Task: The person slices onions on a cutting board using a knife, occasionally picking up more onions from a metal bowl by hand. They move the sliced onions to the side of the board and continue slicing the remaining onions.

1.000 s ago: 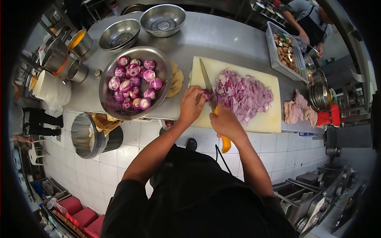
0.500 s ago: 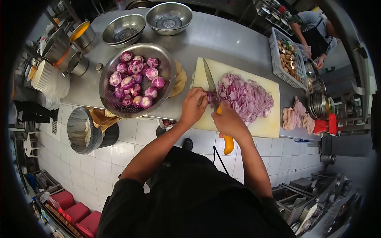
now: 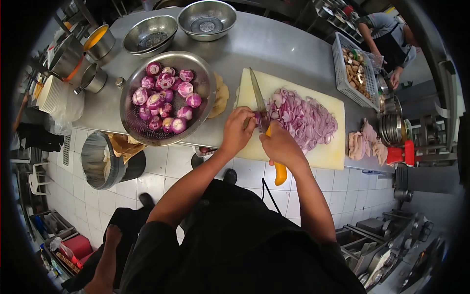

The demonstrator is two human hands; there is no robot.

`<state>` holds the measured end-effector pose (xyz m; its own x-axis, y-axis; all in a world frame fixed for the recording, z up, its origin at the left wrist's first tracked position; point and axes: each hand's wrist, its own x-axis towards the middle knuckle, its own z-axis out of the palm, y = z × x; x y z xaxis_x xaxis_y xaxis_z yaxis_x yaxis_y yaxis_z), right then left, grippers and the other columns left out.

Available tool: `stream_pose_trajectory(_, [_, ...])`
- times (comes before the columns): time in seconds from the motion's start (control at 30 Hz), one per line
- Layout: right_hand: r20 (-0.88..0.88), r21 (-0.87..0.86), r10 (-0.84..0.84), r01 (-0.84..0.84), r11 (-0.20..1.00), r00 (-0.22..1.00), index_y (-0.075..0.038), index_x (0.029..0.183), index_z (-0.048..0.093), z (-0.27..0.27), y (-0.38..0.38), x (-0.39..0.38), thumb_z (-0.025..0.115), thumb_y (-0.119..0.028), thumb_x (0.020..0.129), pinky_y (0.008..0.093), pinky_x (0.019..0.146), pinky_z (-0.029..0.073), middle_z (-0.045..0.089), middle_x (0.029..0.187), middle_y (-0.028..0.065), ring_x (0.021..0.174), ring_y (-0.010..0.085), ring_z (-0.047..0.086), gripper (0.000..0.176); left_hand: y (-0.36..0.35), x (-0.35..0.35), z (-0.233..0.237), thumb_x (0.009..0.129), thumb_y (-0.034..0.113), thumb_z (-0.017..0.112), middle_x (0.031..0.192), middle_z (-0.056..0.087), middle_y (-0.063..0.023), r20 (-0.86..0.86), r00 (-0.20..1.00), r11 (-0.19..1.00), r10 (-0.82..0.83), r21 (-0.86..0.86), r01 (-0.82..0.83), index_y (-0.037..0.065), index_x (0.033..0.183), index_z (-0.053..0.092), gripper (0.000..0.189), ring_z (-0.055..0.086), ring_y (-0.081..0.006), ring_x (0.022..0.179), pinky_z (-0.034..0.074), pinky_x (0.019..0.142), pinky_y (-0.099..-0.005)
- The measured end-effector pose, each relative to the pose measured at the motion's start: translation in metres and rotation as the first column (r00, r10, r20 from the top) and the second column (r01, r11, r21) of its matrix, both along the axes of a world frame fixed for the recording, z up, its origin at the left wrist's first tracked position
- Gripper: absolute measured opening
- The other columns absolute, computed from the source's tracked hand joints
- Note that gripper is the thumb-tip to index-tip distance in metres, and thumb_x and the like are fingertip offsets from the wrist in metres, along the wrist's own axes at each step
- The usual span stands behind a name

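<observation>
My right hand [image 3: 282, 145] is wrapped round the yellow handle of a knife [image 3: 258, 95], its blade pointing away from me over the cutting board [image 3: 252, 142]. Against the blade's left side, my left hand [image 3: 239, 128] pinches a small purple piece of onion [image 3: 257, 117], mostly hidden by the fingers. To the right of the blade spreads a heap of sliced red onion [image 3: 306, 120]. Left of the board, a wide metal bowl [image 3: 128, 113] holds several peeled red onions [image 3: 155, 101].
Two metal bowls [image 3: 208, 36] stand at the back of the steel table. A crate [image 3: 346, 84] of mushrooms and pale raw meat [image 3: 361, 139] lie right of the board. Below left is a lined bin [image 3: 95, 164]. A co-worker [image 3: 394, 44] is at far right; another person's arm [image 3: 106, 259] is behind my left.
Another person has come into view at the lower left. My hands and the knife have barely shifted at the same spot on the board.
</observation>
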<state>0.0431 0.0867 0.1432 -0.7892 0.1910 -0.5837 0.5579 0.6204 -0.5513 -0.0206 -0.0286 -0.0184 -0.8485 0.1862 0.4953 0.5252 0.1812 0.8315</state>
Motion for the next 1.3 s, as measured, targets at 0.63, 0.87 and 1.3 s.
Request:
stream_pose_trajectory(0.63, [0.023, 0.01, 0.001, -0.001, 1.0, 1.0, 0.011, 0.126, 0.042, 0.007, -0.005, 0.006, 0.055, -0.017, 0.099, 0.0418, 0.053, 0.056, 0.066, 0.085, 0.0263, 0.052, 0.0309, 0.068, 0.041, 0.001, 0.0, 0.001, 0.088, 0.001, 0.072, 0.102, 0.069, -0.0135, 0.011, 1.0, 1.0, 0.002, 0.015, -0.002, 0.001, 0.095, 0.065, 0.01, 0.067, -0.0332, 0.095, 0.053, 0.086, -0.0393])
stream_pose_trajectory(0.87, [-0.21, 0.146, 0.08, -0.05, 0.988, 0.974, 0.012, 0.12, 0.045, -0.08, -0.001, 0.007, 0.052, -0.015, 0.098, 0.0477, 0.065, 0.059, 0.07, 0.087, 0.0304, 0.059, 0.0377, 0.071, 0.036, 0.0, 0.001, 0.004, 0.086, 0.001, 0.071, 0.102, 0.068, -0.0146, 0.014, 1.0, 1.0, 0.001, 0.003, -0.001, 0.0, 0.095, 0.064, 0.011, 0.065, -0.0364, 0.095, 0.052, 0.085, -0.042])
stream_pose_trajectory(1.3, [0.004, -0.023, -0.038, 0.038, 0.999, 0.999, 0.011, 0.127, 0.042, 0.0, -0.01, 0.006, 0.055, -0.016, 0.099, 0.0426, 0.051, 0.056, 0.066, 0.086, 0.0268, 0.053, 0.0319, 0.068, 0.042, 0.001, 0.0, 0.004, 0.086, -0.002, 0.071, 0.101, 0.068, -0.0155, -0.012, 1.0, 1.0, -0.006, 0.024, 0.007, 0.0, 0.094, 0.063, 0.011, 0.064, -0.0382, 0.094, 0.052, 0.083, -0.0431])
